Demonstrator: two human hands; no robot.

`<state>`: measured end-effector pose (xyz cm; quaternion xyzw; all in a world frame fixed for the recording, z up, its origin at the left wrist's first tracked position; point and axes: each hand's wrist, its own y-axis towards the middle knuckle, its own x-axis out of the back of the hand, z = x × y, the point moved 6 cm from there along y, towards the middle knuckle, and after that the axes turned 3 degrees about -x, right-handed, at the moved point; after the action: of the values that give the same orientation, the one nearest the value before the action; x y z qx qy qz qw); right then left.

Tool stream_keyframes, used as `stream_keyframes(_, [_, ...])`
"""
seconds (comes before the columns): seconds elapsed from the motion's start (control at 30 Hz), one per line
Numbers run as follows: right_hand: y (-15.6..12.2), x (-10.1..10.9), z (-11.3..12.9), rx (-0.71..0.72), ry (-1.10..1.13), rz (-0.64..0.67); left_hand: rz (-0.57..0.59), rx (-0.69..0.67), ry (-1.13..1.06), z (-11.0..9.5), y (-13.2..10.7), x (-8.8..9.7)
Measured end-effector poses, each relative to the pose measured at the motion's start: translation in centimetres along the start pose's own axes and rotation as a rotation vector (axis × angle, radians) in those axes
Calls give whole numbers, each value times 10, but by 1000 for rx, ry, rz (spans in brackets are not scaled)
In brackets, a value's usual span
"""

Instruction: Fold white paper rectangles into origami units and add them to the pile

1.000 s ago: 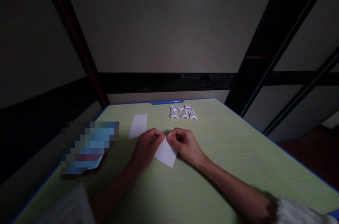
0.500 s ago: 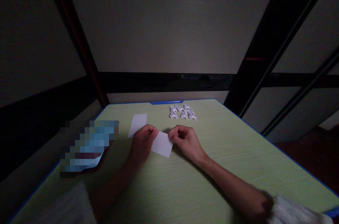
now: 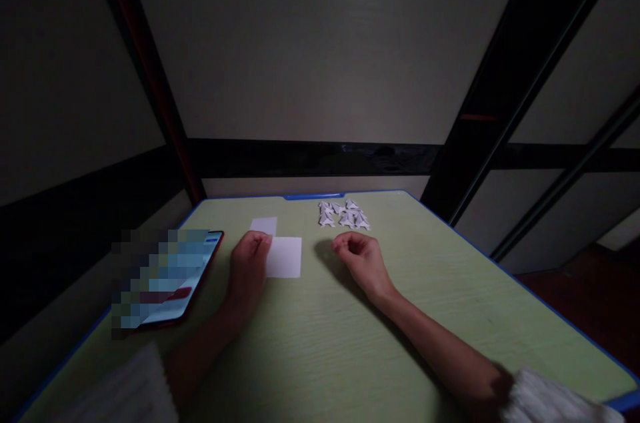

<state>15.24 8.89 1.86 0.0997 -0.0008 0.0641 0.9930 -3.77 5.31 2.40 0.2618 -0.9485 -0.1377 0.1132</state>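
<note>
My left hand [image 3: 249,267] pinches the left edge of a small white paper sheet [image 3: 285,257], which lies nearly flat on the green table [image 3: 340,343]. Just behind the hand, a second white paper slip [image 3: 264,225] pokes out. My right hand [image 3: 358,259] rests on the table to the right of the sheet, clear of it, with its fingers loosely curled and nothing visible in them. Several small white folded paper pieces [image 3: 344,214] lie in a cluster near the table's far edge.
A phone in a red case [image 3: 173,276] lies at the left of the table, its screen lit. The table has a blue rim [image 3: 315,195]. Dark frame bars stand behind the table and at the right.
My right hand has let go of the white sheet. My left hand has carried the sheet leftward and laid it down flatter, near the other slip.
</note>
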Motion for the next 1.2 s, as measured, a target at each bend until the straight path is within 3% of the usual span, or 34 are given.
stream_keyframes(0.2, [-9,-20,2,-15,18,180,306,-20,-88,-3,-16,-30])
stream_keyframes(0.3, [-13,-25,3,-34,18,231,357,-30,-95,-5,-19,-34])
stream_keyframes(0.8, [-10,-24,-1,-91,-41,290,250,-49,-40,-3,-12,-27])
stream_keyframes(1.07, [-9,-23,-2,-84,-32,240,162,-35,3,-1,-10,-20])
stream_keyframes(1.2, [-8,-17,0,-64,-43,187,-25,-27,61,0,-2,-2])
